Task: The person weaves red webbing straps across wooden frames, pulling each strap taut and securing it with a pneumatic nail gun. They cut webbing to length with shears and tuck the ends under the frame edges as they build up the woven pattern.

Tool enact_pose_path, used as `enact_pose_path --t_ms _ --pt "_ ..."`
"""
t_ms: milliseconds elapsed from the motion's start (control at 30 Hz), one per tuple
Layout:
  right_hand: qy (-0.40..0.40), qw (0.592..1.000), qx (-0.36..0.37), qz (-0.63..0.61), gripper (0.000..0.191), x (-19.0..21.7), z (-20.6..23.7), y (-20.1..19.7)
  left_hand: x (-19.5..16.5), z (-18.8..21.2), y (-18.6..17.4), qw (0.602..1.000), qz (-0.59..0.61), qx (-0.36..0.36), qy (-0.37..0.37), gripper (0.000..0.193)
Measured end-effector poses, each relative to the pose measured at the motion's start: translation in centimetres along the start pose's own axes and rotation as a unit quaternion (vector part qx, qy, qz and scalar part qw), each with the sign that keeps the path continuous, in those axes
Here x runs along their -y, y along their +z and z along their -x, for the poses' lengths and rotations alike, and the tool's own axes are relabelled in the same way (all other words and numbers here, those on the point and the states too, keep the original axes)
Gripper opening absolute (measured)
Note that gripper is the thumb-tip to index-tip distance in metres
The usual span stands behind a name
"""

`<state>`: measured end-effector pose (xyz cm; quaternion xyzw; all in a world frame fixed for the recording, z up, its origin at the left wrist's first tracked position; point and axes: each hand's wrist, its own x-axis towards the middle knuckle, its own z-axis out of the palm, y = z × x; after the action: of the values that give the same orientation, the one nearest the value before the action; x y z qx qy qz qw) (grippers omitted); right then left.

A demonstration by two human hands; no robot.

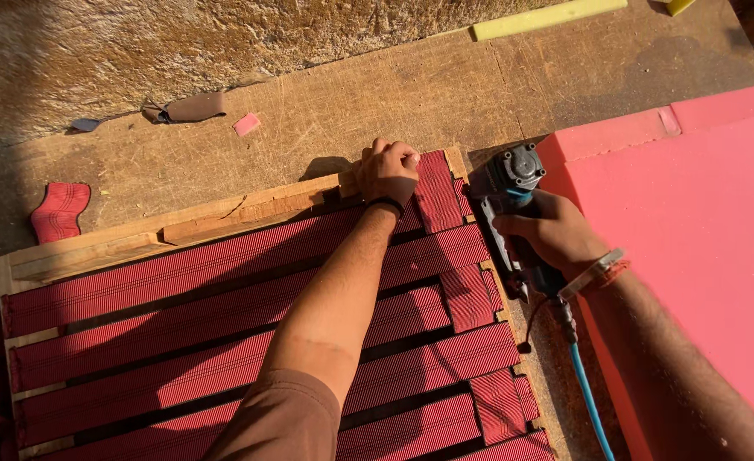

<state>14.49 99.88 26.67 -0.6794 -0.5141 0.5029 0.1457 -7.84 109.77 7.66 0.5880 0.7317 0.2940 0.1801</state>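
The rectangular wooden frame strung with red woven webbing straps lies on the worn wooden table. At the frame's far right corner, the left hand has its fingers curled tight, pinching a strap end. Just beside that corner, the right hand grips a blue-grey pneumatic staple gun, fingers wrapped around its handle.

Two bare forearms, left hand with a dark band at the wrist, brown sleeve covering the upper left arm, right hand with a pale bracelet and orange thread just behind it at the wrist
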Motion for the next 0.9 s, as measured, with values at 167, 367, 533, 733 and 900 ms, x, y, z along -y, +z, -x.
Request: enact_pose_path --t_ms 167,367,533,733,900 --pt "0.010 0.998 -0.060 0.027 0.023 5.1 -6.5 2.8 0.1 0.1 -0.7 1.000 0.011 0.015 0.017 0.009" --pt "0.064 0.996 -0.061 -0.012 0.023 4.9 -10.2 3.6 0.1 0.1 -0.8 0.999 0.011 -0.005 0.044 0.012" --pt "0.051 0.997 -0.061 0.016 0.022 4.2 -10.7 4.5 -0.1 0.1 -1.4 0.999 0.026 0.009 0.024 0.013" --pt "0.026 0.990 -0.085 0.106 0.023 4.4 -10.4 4.8 -0.4 0.1 -1.6 0.999 0.032 0.012 0.015 0.012" --pt "0.069 0.996 -0.052 0.027 0.029 5.3 -10.5 5.0 -0.3 0.3 -1.5 0.997 0.025 -0.045 0.057 0.024"
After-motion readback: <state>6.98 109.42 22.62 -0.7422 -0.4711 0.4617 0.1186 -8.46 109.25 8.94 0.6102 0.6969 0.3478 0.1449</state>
